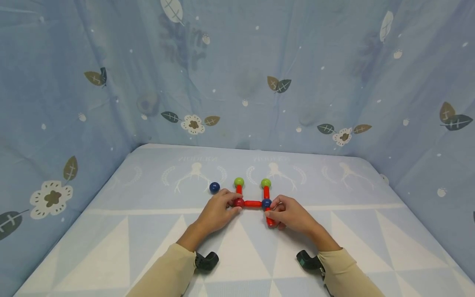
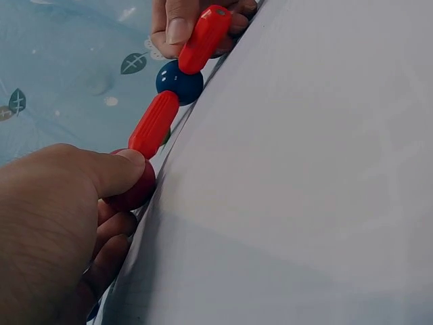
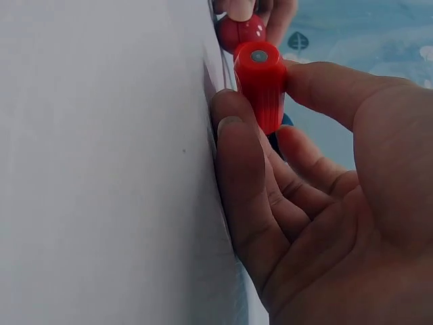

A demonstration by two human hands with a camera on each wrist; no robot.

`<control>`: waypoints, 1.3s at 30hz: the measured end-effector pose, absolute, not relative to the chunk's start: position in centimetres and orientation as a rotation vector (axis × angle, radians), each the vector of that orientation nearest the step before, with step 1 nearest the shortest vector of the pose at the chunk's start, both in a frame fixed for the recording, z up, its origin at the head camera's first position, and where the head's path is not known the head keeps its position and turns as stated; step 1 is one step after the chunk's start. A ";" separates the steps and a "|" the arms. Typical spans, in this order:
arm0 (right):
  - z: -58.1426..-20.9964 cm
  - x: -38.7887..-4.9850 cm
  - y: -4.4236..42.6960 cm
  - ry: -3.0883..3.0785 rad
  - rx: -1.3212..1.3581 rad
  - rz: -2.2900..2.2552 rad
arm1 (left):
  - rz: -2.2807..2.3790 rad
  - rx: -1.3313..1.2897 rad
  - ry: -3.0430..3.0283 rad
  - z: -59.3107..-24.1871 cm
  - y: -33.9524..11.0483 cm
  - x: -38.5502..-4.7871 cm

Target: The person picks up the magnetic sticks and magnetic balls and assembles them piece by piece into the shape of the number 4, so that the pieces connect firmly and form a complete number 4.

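In the head view my left hand (image 1: 217, 211) pinches a red ball (image 1: 239, 202) between thumb and fingers. A red magnetic building rod (image 1: 253, 203) lies between it and a blue ball (image 1: 266, 203). From these two balls, two more red rods (image 1: 239, 189) point away to green balls (image 1: 265, 183). My right hand (image 1: 293, 213) pinches another red rod (image 3: 260, 95), which points toward me from the blue ball. The right wrist view shows a grey metal dot on this rod's end. The left wrist view shows its other end against the blue ball (image 2: 180, 82).
A loose dark blue ball (image 1: 214, 187) lies beyond my left hand. A patterned cloth covers the table (image 1: 156, 243), and a blue curtain (image 1: 237, 74) hangs behind and at both sides. Black wrist devices (image 1: 206, 261) sit near my sleeves.
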State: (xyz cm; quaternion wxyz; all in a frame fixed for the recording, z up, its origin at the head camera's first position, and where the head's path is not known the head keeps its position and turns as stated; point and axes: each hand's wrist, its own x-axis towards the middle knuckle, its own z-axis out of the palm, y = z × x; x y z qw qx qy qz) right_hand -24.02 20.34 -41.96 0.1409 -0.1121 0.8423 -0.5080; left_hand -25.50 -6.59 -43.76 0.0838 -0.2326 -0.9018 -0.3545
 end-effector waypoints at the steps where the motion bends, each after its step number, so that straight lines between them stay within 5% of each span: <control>1: -42.0 -24.1 20.4 2.440 -0.316 -1.459 | -1.059 -0.693 -2.690 -43.8 -6.6 -25.5; 39: -42.0 -25.2 20.1 2.577 -0.301 -1.455 | -1.078 -0.685 -2.684 -44.0 -6.5 -25.8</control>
